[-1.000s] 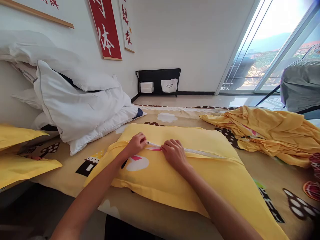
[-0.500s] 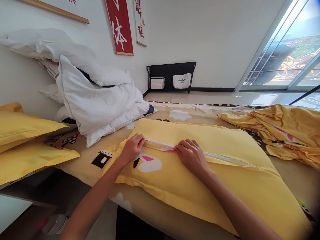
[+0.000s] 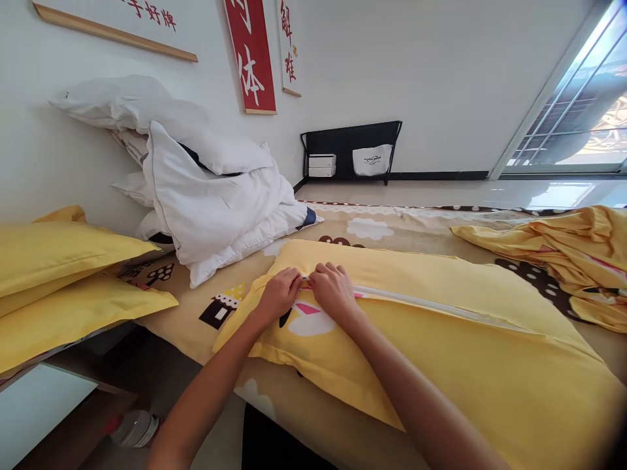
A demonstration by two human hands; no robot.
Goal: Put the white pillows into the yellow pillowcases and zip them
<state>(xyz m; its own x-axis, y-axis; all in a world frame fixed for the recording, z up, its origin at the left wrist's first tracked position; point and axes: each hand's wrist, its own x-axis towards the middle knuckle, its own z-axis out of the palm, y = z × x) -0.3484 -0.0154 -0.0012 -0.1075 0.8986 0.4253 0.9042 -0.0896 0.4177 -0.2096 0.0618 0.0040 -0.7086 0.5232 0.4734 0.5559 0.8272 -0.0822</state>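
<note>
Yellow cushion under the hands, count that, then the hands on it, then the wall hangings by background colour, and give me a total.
Yellow cushion: 1
Hands on it, left hand and right hand: 2
Red wall hanging: 1
White wall hangings, one left of the red, one right of it: 2
Total: 6
</note>
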